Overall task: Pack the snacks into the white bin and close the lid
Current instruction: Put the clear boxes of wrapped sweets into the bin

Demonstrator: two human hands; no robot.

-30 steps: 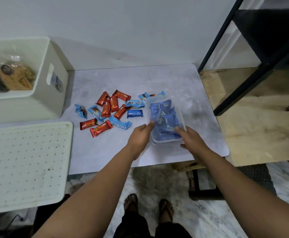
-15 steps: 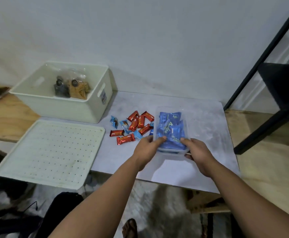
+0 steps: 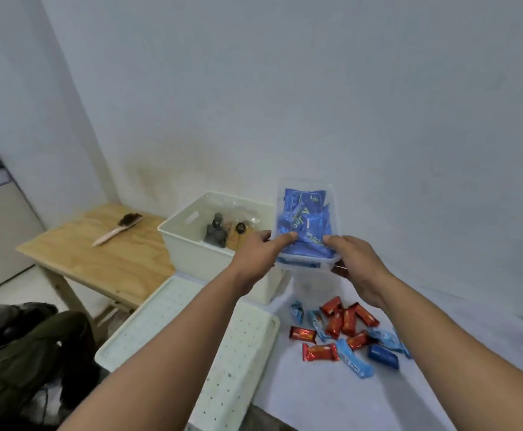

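Note:
A clear plastic box [image 3: 331,200] full of blue snack packets is in the air, tilted, over the right end of the white bin [image 3: 188,244]. My left hand [image 3: 255,256] grips its near-left corner and my right hand [image 3: 358,265] grips its near-right corner. The bin stands open and holds a few bagged snacks. Its perforated white lid [image 3: 223,346] lies flat in front of it. Several loose red and blue wrapped snacks [image 3: 344,334] lie on the white table below my right forearm.
A wooden table [image 3: 98,256] with a brush [image 3: 117,228] on it stands to the left of the bin. A dark bag or clothing [image 3: 21,362] lies on the floor at lower left. The wall is close behind the bin.
Both hands lifted the clear box of blue packets off the table and carried it left and up toward the bin. The camera view tilted up and turned left.

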